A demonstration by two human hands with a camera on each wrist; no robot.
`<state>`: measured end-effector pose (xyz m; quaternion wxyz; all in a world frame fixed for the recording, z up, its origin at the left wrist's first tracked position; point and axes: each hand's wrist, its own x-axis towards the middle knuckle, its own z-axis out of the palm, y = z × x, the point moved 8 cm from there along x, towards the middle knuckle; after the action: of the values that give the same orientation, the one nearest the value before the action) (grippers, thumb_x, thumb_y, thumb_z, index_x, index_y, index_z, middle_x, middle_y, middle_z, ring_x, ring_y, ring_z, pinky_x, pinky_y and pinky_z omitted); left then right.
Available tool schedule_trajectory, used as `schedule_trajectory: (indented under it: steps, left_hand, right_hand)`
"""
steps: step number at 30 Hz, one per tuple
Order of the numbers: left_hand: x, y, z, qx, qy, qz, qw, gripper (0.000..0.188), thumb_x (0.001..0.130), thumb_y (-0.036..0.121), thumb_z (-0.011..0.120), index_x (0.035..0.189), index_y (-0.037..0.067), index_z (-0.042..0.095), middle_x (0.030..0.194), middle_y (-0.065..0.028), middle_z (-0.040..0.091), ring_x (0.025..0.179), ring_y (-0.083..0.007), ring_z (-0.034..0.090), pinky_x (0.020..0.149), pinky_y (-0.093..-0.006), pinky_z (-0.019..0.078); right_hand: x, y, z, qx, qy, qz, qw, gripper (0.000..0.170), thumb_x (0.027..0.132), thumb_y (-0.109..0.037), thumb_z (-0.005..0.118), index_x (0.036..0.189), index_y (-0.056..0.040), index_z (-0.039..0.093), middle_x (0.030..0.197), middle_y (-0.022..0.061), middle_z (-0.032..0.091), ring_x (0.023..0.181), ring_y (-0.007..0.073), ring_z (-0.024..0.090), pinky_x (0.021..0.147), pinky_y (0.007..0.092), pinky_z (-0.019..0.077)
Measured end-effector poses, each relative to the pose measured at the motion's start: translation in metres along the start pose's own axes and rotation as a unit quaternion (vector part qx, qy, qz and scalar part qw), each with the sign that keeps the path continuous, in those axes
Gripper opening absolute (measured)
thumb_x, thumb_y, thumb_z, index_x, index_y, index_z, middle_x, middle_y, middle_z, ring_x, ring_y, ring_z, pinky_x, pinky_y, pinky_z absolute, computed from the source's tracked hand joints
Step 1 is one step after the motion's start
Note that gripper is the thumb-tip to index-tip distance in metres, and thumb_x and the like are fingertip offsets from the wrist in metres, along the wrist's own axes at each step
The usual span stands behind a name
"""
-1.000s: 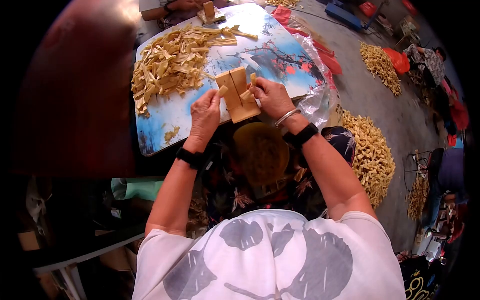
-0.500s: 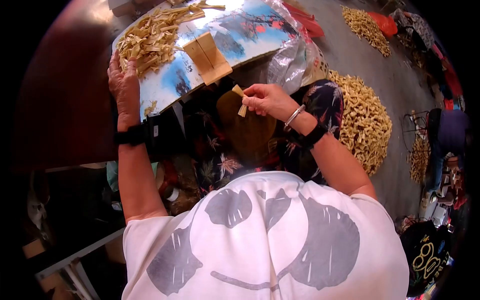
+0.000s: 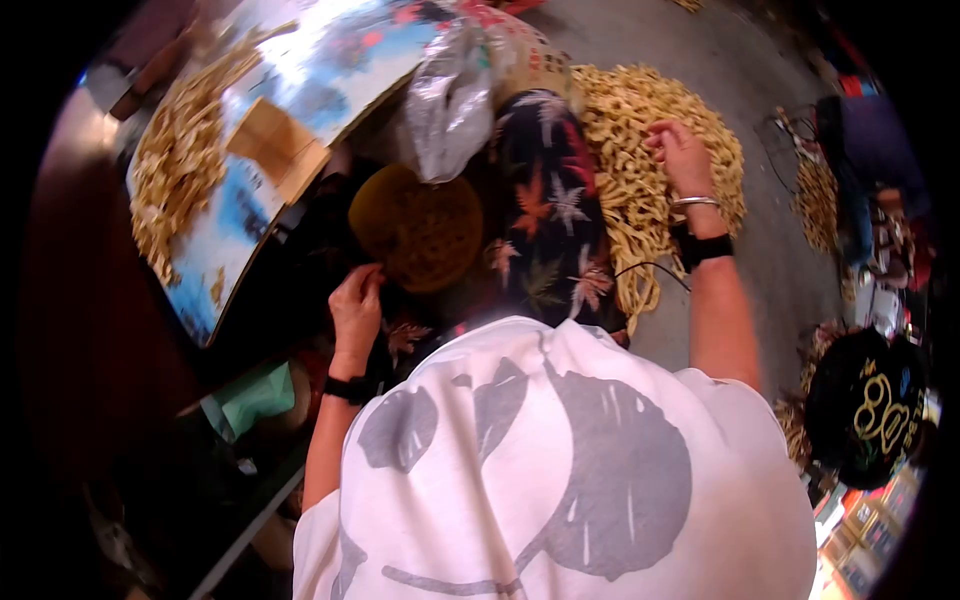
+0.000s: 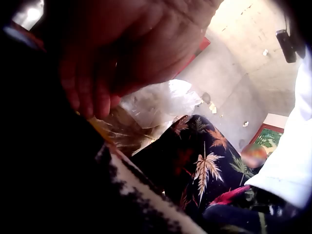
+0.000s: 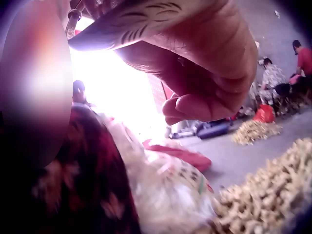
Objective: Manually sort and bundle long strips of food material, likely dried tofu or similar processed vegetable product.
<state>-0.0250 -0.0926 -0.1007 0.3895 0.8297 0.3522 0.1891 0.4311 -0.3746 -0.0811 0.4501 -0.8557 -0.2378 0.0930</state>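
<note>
My right hand (image 3: 682, 160) is over the big pile of folded pale-yellow strips (image 3: 640, 110) on the floor to the right. Its fingers (image 5: 209, 105) are loosely curled, and nothing shows between them in the right wrist view. Low on the left, my left hand (image 3: 356, 305) is beside a yellow basin (image 3: 400, 190), its fingertips near the rim. In the left wrist view the left fingers (image 4: 85, 95) hang down in shadow, with no strip visible in them. A wooden block with a slit (image 3: 277, 150) stands at the table's edge.
Loose strips (image 3: 185, 170) are heaped on the blue-and-white table (image 3: 255, 200). A clear plastic bag (image 3: 450, 100) hangs beside my patterned trouser leg (image 3: 550, 200). Farther off are another strip pile (image 5: 256, 131), a red bag (image 5: 264, 113) and seated people.
My right hand has swung right from over the basin to the floor pile, and the folded strip it pinched is no longer in it. My left hand has come from the table heap down beside the basin.
</note>
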Motion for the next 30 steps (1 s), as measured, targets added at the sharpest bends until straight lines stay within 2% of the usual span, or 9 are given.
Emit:
schedule_trajectory:
  steps: [5,7,11,17,20,23,24,27,30]
  left_hand:
    - [0.007,-0.002,0.032,0.034,-0.098,-0.022,0.994,0.015,0.088,0.003,0.062,0.101,0.002,0.069,0.088,-0.0168,0.071,0.080,-0.0291,0.070,0.072,-0.0339,0.0534]
    - [0.007,0.001,0.044,0.058,-0.130,-0.036,0.989,0.014,0.088,0.005,0.062,0.101,0.002,0.069,0.089,-0.0177,0.071,0.081,-0.0308,0.070,0.072,-0.0348,0.0535]
    - [0.000,0.009,0.069,0.091,-0.195,-0.021,0.976,0.014,0.087,0.008,0.065,0.099,0.002,0.069,0.088,-0.0228,0.068,0.081,-0.0395,0.067,0.069,-0.0398,0.0526]
    - [-0.005,0.020,0.090,0.128,-0.246,-0.001,0.961,0.010,0.086,0.006,0.063,0.093,0.000,0.066,0.088,-0.0250,0.065,0.083,-0.0444,0.063,0.069,-0.0461,0.0509]
    - [-0.005,0.021,0.093,0.144,-0.259,0.003,0.955,0.011,0.085,0.004,0.063,0.094,-0.001,0.066,0.089,-0.0250,0.065,0.082,-0.0439,0.063,0.069,-0.0457,0.0512]
    - [-0.003,0.039,0.093,0.137,-0.241,0.037,0.960,0.012,0.085,0.004,0.063,0.095,-0.001,0.067,0.088,-0.0239,0.066,0.081,-0.0431,0.064,0.070,-0.0449,0.0516]
    - [-0.002,0.040,0.092,0.137,-0.239,0.040,0.961,0.013,0.085,0.004,0.063,0.096,0.000,0.067,0.088,-0.0227,0.067,0.080,-0.0425,0.064,0.070,-0.0431,0.0523]
    - [0.002,0.044,0.085,0.165,-0.233,0.018,0.958,0.013,0.085,0.004,0.064,0.097,0.000,0.067,0.087,-0.0218,0.067,0.078,-0.0394,0.065,0.068,-0.0389,0.0525]
    - [0.016,0.055,0.078,0.086,-0.200,0.036,0.975,0.011,0.086,0.000,0.063,0.097,0.000,0.067,0.082,-0.0184,0.068,0.071,-0.0323,0.066,0.065,-0.0337,0.0514]
  right_hand:
    - [-0.070,0.149,0.024,-0.220,-0.080,0.116,0.965,0.020,0.082,-0.010,0.052,0.076,-0.0152,0.071,0.077,0.0098,0.070,0.071,0.0332,0.064,0.068,0.0444,0.0522]
    - [-0.104,0.194,0.045,-0.227,-0.101,0.154,0.956,0.019,0.078,-0.011,0.052,0.068,-0.0130,0.068,0.077,0.0107,0.069,0.073,0.0320,0.065,0.069,0.0428,0.0508]
    - [-0.135,0.230,0.093,-0.224,-0.159,0.244,0.930,0.021,0.084,-0.015,0.055,0.094,-0.0104,0.072,0.090,0.0152,0.071,0.085,0.0352,0.066,0.081,0.0441,0.0515]
    - [-0.104,0.216,0.199,-0.175,-0.272,0.069,0.944,0.027,0.092,-0.017,0.051,0.105,-0.0066,0.073,0.103,0.0166,0.069,0.092,0.0372,0.065,0.084,0.0455,0.0521]
    - [-0.103,0.237,0.244,-0.219,-0.320,0.205,0.899,0.027,0.092,-0.022,0.054,0.098,-0.0059,0.075,0.100,0.0170,0.070,0.091,0.0354,0.066,0.084,0.0443,0.0525]
    - [-0.091,0.209,0.206,-0.110,-0.210,0.234,0.943,0.033,0.093,-0.031,0.055,0.089,-0.0042,0.075,0.094,0.0183,0.071,0.088,0.0333,0.067,0.082,0.0441,0.0528]
    - [-0.103,0.223,0.192,0.107,-0.115,0.367,0.917,0.038,0.093,-0.038,0.056,0.084,-0.0053,0.074,0.088,0.0155,0.071,0.083,0.0318,0.068,0.079,0.0418,0.0535]
    - [-0.090,0.224,0.138,-0.030,-0.028,0.262,0.964,0.033,0.092,-0.035,0.058,0.085,-0.0059,0.071,0.075,0.0103,0.069,0.068,0.0274,0.066,0.066,0.0375,0.0522]
    - [-0.068,0.156,0.068,-0.089,-0.073,0.154,0.981,0.028,0.094,-0.033,0.061,0.090,-0.0067,0.069,0.066,0.0042,0.064,0.057,0.0175,0.059,0.057,0.0312,0.0468]
